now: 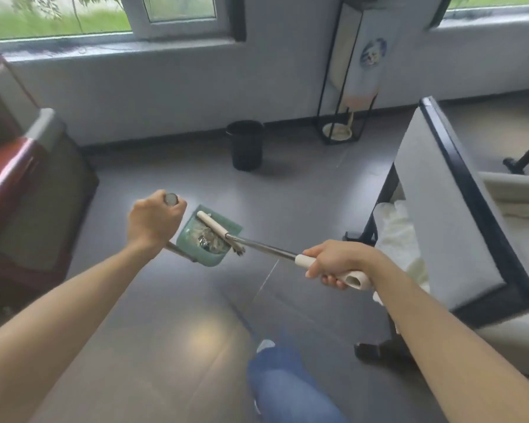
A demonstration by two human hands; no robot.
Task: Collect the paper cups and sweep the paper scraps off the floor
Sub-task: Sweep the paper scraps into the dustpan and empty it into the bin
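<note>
Left hand [153, 219] fist closed round dustpan handle top [171, 199], keeping green dustpan [209, 236] level so load stays in. Paper scraps [206, 239] lie inside pan, just right of and below left grip. Right hand [338, 264] wraps cream broom handle [353, 279]; steel shaft runs up-left from right grip, broom head [211, 224] resting across pan, likely pinning scraps. Black bin [245, 145] stands well beyond both grips, probable dump point. Paper cups not visible.

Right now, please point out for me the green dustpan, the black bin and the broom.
green dustpan [193, 230]: head view, on its left inner wall.
black bin [246, 148]: head view, on its front side.
broom [266, 248]: head view, on its metal shaft.
</note>
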